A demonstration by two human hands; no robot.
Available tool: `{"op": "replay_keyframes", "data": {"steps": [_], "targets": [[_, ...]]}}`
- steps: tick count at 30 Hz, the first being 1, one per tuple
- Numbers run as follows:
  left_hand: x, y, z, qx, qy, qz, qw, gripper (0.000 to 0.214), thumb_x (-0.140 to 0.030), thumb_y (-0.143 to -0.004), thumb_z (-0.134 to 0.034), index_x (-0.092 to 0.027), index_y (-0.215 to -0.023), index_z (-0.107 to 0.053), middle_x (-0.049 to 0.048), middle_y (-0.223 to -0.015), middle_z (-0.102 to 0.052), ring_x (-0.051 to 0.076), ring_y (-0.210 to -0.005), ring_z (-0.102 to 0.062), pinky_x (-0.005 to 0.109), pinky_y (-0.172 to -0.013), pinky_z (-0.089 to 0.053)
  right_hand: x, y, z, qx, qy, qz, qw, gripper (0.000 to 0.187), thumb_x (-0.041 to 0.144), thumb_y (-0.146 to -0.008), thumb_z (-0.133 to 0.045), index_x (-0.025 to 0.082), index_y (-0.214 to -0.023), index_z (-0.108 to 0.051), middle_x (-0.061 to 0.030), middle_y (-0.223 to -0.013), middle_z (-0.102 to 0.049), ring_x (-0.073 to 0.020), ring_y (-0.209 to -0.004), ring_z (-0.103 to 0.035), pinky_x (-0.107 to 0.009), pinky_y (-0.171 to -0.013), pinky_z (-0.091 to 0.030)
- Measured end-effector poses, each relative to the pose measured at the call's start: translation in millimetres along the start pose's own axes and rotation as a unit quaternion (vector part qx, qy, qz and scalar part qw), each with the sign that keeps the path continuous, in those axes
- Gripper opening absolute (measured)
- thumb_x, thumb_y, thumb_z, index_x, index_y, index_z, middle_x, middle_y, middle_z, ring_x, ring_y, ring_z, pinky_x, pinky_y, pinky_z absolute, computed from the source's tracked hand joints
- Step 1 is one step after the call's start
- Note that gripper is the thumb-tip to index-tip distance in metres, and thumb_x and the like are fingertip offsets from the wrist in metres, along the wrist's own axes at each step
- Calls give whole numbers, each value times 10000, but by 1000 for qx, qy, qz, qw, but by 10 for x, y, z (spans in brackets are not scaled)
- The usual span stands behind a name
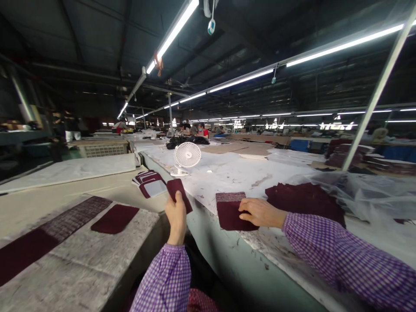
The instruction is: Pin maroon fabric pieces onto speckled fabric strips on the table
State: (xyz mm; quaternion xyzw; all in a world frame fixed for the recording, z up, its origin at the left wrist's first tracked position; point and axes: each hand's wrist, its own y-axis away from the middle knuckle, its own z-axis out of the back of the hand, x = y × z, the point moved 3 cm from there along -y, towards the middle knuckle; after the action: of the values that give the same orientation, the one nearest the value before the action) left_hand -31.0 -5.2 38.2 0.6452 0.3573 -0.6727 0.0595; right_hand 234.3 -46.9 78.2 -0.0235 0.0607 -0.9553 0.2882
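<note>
My left hand (176, 214) grips a small maroon fabric piece (182, 194), its thumb lying across the near side. Over at the edge of the white-covered table, my right hand (260, 212) has its fingers closed at the right edge of a maroon fabric panel (230, 215) with a speckled grey-and-maroon top band. Behind my right wrist lies a heap of maroon fabric (305, 199). On the left table are a single maroon piece (115, 219) and a long maroon strip (76, 216) with a speckled section. Maroon-edged pieces with pale faces (154, 187) lie fanned beyond my left hand.
A white clip fan (187, 155) stands on the white-covered table (224, 169). A gap separates this table from the left one (133, 251). Clear plastic sheeting (360, 195) and a slanted metal pole (377, 95) are at right. Other people work far back.
</note>
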Motion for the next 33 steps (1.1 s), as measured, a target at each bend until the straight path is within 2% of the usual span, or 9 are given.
{"op": "replay_keyframes", "data": {"steps": [4,8,11,14,19,22,25,28,33], "targets": [[-384,543,-344,149,-173,-170,959,299,-322,-891,-375,-113,-910,-588,111,-808,-639,244,-762,-611,378,-722,-481,-101,-49,42,-11,-133,-47,990,377,424,-888,-430,153,-853,-690,-95,-888,-679,-218,-861,-607,-340,-818,-448],[-548,1106,-626,322,-248,-306,861,233,-214,-887,-375,-139,-836,-589,92,-816,-637,227,-807,-590,352,-749,-474,-252,-53,-73,51,-446,-233,863,669,669,-862,-263,118,-852,-641,-129,-762,-673,-193,-663,-627,-295,-573,-484],[-565,1261,-633,386,-269,-337,815,204,-224,-880,-414,-153,-827,-598,75,-828,-647,219,-822,-583,350,-772,-462,-295,-25,-149,50,-521,-222,823,524,615,-776,-538,137,-981,-595,-89,-810,-665,-175,-669,-623,-264,-546,-478],[-603,1158,-569,418,-218,-307,827,272,-333,-890,-433,-175,-764,-614,46,-799,-658,194,-796,-592,321,-770,-457,-295,1,-141,20,-530,-138,837,512,385,-654,-750,159,-1070,-555,-47,-897,-656,-169,-782,-615,-268,-654,-491],[-636,714,-669,337,-211,-240,885,285,-354,-891,-431,-163,-956,-633,70,-934,-669,207,-919,-579,328,-851,-437,-227,25,-34,42,-584,-87,806,543,300,-688,-711,152,-1163,-496,-60,-965,-652,-178,-858,-616,-303,-731,-488],[-536,602,-931,398,-248,-182,864,313,-386,-860,-487,-188,-1046,-642,61,-975,-684,205,-925,-599,301,-837,-450,-260,23,-26,34,-555,-108,824,548,286,-695,-689,160,-1188,-486,-48,-922,-656,-171,-811,-619,-289,-682,-486],[-410,651,-1158,458,-259,-163,835,206,-307,-819,-564,-236,-962,-694,17,-955,-698,182,-904,-613,268,-836,-451,-388,27,-63,11,-425,-126,897,490,260,-679,-680,154,-1136,-538,-5,-757,-645,-151,-678,-602,-263,-607,-461],[-319,750,-1247,454,-276,-221,818,200,-197,-812,-559,-245,-934,-710,20,-950,-679,181,-936,-587,279,-862,-440,-548,49,-71,-8,-275,-126,953,337,265,-746,-589,124,-1052,-594,11,-606,-611,-144,-566,-570,-265,-571,-436],[-272,839,-1232,450,-297,-306,785,235,-190,-840,-521,-269,-968,-701,36,-907,-626,188,-932,-549,285,-827,-442,-693,69,-33,-68,-153,-71,983,225,247,-817,-471,153,-888,-661,-25,-695,-652,-152,-624,-588,-269,-638,-431]]}}
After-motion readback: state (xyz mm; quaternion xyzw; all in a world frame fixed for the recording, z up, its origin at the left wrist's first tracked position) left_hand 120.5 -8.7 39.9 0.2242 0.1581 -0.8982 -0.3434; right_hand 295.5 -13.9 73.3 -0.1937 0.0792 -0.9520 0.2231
